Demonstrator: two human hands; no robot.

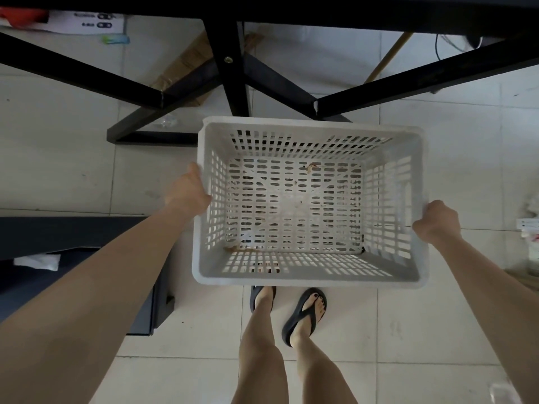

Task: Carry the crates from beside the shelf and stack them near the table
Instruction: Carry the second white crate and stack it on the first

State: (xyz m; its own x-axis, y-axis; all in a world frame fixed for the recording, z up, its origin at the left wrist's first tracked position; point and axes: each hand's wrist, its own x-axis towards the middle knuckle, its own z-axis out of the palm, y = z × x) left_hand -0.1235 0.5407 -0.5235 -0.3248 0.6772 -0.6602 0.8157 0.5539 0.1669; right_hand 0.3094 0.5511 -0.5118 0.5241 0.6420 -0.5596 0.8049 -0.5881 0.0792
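A white perforated plastic crate (309, 277) hangs in front of me above the tiled floor, empty, seen from above. My left hand (188, 191) grips its left rim and my right hand (437, 221) grips its right rim. The black table (262, 8) stands just beyond the crate, its top edge along the upper frame and its black legs (233, 71) splayed on the floor below. The crate's far edge sits close to the table's foot. No other crate is in sight.
A dark low cabinet or bench (73, 237) stands at my left, close to my left arm. My feet in black sandals (303, 316) stand right under the crate's near edge. Cardboard (186, 62) and a wooden stick (388, 56) lie under the table. Papers lie at the right edge (529, 228).
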